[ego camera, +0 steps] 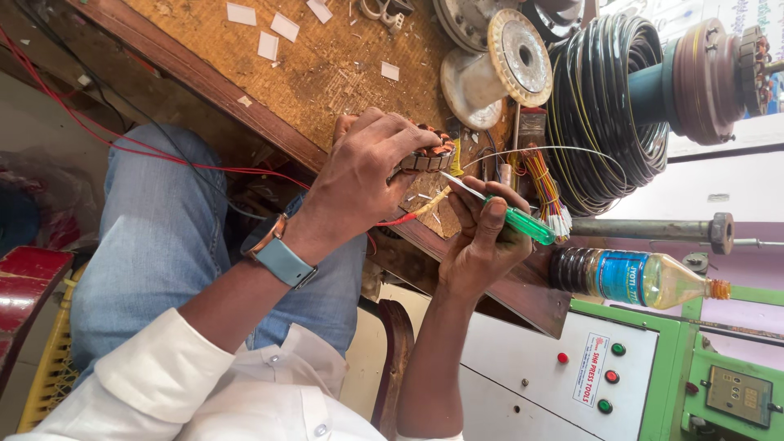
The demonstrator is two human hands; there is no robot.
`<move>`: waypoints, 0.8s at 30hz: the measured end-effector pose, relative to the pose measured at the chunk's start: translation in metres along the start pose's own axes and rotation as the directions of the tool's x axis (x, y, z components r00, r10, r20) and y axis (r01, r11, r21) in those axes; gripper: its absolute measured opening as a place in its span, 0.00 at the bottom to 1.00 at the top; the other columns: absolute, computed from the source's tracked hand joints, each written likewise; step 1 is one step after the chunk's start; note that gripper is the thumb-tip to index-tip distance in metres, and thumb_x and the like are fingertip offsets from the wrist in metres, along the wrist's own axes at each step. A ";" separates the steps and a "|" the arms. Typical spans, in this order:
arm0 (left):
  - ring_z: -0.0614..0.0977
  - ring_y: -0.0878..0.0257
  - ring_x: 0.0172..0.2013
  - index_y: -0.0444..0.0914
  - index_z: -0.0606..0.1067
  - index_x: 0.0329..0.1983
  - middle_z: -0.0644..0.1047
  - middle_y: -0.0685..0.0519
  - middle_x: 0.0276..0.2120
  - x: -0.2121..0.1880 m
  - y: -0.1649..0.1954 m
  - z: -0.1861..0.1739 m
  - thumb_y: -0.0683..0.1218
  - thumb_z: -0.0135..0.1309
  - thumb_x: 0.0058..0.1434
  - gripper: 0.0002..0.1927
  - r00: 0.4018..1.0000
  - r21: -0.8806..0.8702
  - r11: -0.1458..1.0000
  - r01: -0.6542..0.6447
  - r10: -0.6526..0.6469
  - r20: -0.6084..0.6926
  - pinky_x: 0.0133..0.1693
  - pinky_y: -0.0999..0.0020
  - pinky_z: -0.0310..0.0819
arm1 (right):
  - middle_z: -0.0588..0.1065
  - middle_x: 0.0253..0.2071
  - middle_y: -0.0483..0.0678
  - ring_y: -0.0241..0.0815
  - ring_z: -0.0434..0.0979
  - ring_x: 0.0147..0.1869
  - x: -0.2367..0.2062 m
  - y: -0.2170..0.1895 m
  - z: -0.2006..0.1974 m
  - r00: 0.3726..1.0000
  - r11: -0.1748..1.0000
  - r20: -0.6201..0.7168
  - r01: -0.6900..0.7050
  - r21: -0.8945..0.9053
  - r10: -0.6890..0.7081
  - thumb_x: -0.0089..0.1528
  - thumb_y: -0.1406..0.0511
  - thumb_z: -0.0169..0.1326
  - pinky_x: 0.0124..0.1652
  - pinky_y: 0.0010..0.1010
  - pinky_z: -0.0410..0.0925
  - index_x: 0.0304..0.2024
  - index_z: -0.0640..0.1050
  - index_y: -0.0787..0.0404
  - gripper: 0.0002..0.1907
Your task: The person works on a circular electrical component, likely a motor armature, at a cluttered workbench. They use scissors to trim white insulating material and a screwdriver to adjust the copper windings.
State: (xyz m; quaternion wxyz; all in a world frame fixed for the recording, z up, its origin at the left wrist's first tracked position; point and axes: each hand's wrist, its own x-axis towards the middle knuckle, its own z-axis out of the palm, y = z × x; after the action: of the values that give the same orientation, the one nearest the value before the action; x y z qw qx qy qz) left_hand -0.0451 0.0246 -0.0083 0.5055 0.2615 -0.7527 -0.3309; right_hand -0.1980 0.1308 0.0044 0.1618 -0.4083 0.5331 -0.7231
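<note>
The left hand (363,167) wraps over a stator (429,155) at the table (269,90) edge, hiding most of it. The right hand (482,237) grips a green screwdriver (510,216), its long axis running across the picture, blade toward the stator.

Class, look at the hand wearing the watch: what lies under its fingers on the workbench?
Under the left hand sits a round motor stator with copper windings; only its edge shows. The fingers cover the rest, so its middle cannot be seen. It rests on the workbench.
</note>
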 end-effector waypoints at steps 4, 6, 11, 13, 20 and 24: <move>0.77 0.57 0.49 0.43 0.77 0.54 0.78 0.56 0.45 0.000 0.001 0.001 0.41 0.64 0.57 0.20 1.000 0.018 1.000 0.003 -0.004 0.011 0.54 0.57 0.63 | 0.78 0.45 0.66 0.56 0.85 0.47 0.003 -0.001 0.001 0.999 0.999 0.027 0.038 -0.030 -0.037 0.69 0.58 0.60 0.48 0.43 0.81 0.51 0.72 0.76 0.24; 0.76 0.57 0.50 0.43 0.77 0.54 0.77 0.56 0.45 0.000 0.001 0.001 0.41 0.64 0.57 0.21 1.000 0.029 1.000 0.004 -0.005 0.015 0.54 0.57 0.63 | 0.78 0.44 0.66 0.55 0.85 0.47 0.003 -0.003 0.004 0.998 0.995 0.043 0.059 -0.077 -0.056 0.69 0.58 0.60 0.47 0.43 0.82 0.50 0.72 0.76 0.24; 0.76 0.58 0.49 0.44 0.78 0.54 0.76 0.56 0.44 0.003 0.006 -0.002 0.41 0.61 0.58 0.19 0.999 0.103 0.995 0.018 -0.023 0.043 0.50 0.54 0.63 | 0.78 0.45 0.62 0.52 0.84 0.48 0.003 -0.009 0.016 0.991 0.974 0.093 0.112 -0.197 -0.095 0.69 0.58 0.59 0.48 0.41 0.82 0.48 0.74 0.76 0.23; 0.76 0.58 0.49 0.44 0.78 0.55 0.76 0.57 0.45 0.004 0.007 -0.003 0.40 0.59 0.59 0.19 0.999 0.129 0.992 0.010 -0.016 0.049 0.50 0.54 0.64 | 0.78 0.45 0.61 0.51 0.84 0.50 0.002 -0.013 0.021 0.990 0.971 0.094 0.122 -0.206 -0.105 0.69 0.59 0.60 0.50 0.42 0.80 0.47 0.74 0.76 0.22; 0.75 0.58 0.48 0.45 0.78 0.58 0.75 0.57 0.45 0.003 0.007 -0.005 0.40 0.54 0.64 0.18 0.997 0.192 0.981 0.006 -0.020 0.072 0.51 0.53 0.66 | 0.80 0.48 0.60 0.49 0.84 0.52 -0.017 -0.024 0.031 0.982 0.889 0.127 0.181 -0.421 -0.140 0.70 0.60 0.59 0.54 0.39 0.81 0.49 0.76 0.75 0.19; 0.75 0.59 0.49 0.46 0.77 0.59 0.75 0.57 0.46 0.004 0.003 -0.004 0.42 0.53 0.66 0.18 0.998 0.211 0.977 -0.032 0.019 0.065 0.52 0.53 0.67 | 0.79 0.48 0.60 0.49 0.84 0.53 -0.017 -0.025 0.031 0.980 0.904 0.145 0.181 -0.388 -0.134 0.70 0.61 0.60 0.54 0.39 0.80 0.49 0.75 0.75 0.19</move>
State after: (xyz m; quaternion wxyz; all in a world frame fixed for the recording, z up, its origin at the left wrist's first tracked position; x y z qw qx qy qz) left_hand -0.0431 0.0227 -0.0024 0.4551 0.2937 -0.8025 -0.2502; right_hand -0.1592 0.1318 0.0230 0.0466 -0.5155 0.6243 -0.5851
